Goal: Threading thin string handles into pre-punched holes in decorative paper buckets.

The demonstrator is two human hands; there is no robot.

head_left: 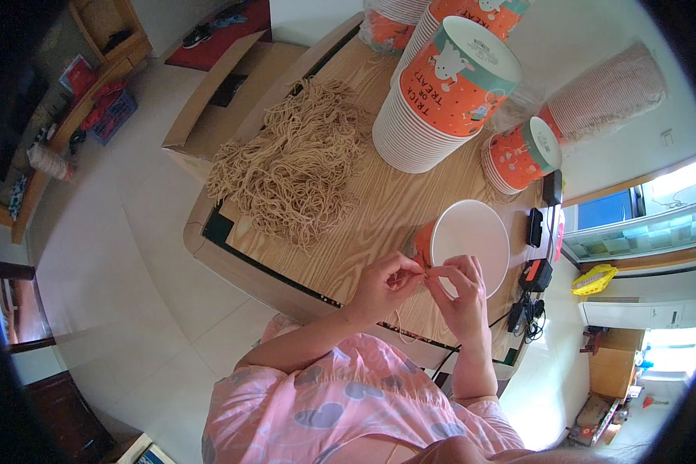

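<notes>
At the near edge of the table, my left hand (387, 284) and my right hand (459, 292) meet fingertip to fingertip. Both are closed in a pinch on a thin beige cord (407, 339), whose loose part loops down below my left hand. The exact spot between the fingertips is too small to make out. Just beyond my hands is an orange paper bucket (481, 229), its round white mouth turned up toward me. My fingers hide part of its near rim; whether they touch it I cannot tell.
A big tangled heap of beige cords (298, 158) covers the table's left part. Stacked orange buckets (448, 85) stand upside down at the back, with a smaller stack (522, 155) to their right. Black adapters and cables (535, 274) lie along the right edge. A cardboard box (232, 93) adjoins the table.
</notes>
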